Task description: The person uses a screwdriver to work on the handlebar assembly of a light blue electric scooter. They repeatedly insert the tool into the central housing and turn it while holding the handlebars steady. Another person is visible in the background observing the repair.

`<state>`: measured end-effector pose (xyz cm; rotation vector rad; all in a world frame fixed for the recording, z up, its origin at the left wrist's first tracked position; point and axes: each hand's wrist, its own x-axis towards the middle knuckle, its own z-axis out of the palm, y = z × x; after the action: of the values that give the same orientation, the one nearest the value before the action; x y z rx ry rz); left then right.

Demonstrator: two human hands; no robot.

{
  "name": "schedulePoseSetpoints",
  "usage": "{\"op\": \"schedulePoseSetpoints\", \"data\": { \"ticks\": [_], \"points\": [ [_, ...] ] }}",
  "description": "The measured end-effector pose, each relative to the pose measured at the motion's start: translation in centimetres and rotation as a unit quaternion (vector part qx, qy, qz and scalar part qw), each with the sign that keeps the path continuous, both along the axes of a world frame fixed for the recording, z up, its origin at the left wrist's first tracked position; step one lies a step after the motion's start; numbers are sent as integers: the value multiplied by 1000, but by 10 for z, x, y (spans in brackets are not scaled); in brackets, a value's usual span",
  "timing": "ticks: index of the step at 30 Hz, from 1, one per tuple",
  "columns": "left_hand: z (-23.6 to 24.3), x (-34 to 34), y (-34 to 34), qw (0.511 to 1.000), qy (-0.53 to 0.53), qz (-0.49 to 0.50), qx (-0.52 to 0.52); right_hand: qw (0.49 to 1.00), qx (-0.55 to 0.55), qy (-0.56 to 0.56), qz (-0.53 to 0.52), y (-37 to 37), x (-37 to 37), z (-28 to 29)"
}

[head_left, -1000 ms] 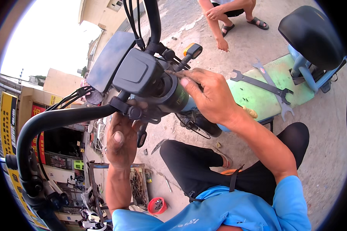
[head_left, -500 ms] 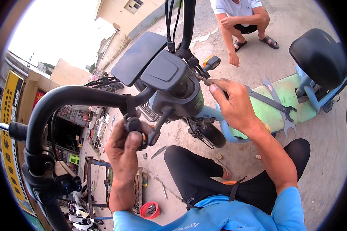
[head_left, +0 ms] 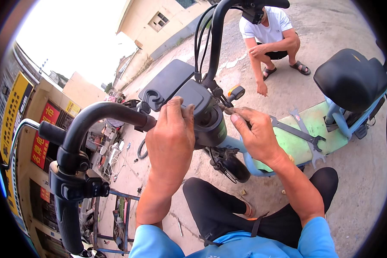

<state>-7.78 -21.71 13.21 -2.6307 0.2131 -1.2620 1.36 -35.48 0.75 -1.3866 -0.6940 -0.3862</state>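
A light-blue electric scooter stands before me, its black handlebar (head_left: 79, 129) curving up on the left. Against the black housing (head_left: 198, 96) at the steering column, my left hand (head_left: 170, 142) is closed, fingers bent and thumb near the fingertips. What they grip is hidden behind the hand. Just beyond them is a black hook-shaped part (head_left: 154, 99), in front of a dark flat panel (head_left: 172, 75). My right hand (head_left: 260, 135) pinches something small at the column's right side, below an orange-and-black turn signal (head_left: 236, 91). That piece is too small to name.
Two open-ended wrenches (head_left: 294, 129) lie crossed on the green footboard (head_left: 284, 146), ahead of the black seat (head_left: 350, 79). Beyond it squats a person in a white shirt (head_left: 268, 32). A metal frame (head_left: 112, 215) and scattered cables (head_left: 114, 159) lie at left, by shopfronts.
My left hand has moved up and right, from the round black part below the bar to the housing. The handlebar sits differently in view. My right hand keeps its pinch beside the column.
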Motion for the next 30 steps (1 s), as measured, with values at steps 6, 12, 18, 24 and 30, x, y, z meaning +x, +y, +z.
{"op": "schedulePoseSetpoints", "data": {
  "ticks": [6,12,18,24,30],
  "points": [
    [-16,-9,14,999,14,-14,49,1000,28,-6,-4,-12,2,3],
    [-38,-33,37,997,15,-76,30,1000,17,0,4,-12,0,5],
    [-41,-45,78,967,50,-45,-245,1000,-19,16,9,-13,0,6],
    [-41,-15,129,906,118,-116,-390,996,-86,26,-7,-10,-1,3],
    [-33,4,111,953,128,-140,-235,987,-135,-22,-86,-2,2,-5]
  ]
}}
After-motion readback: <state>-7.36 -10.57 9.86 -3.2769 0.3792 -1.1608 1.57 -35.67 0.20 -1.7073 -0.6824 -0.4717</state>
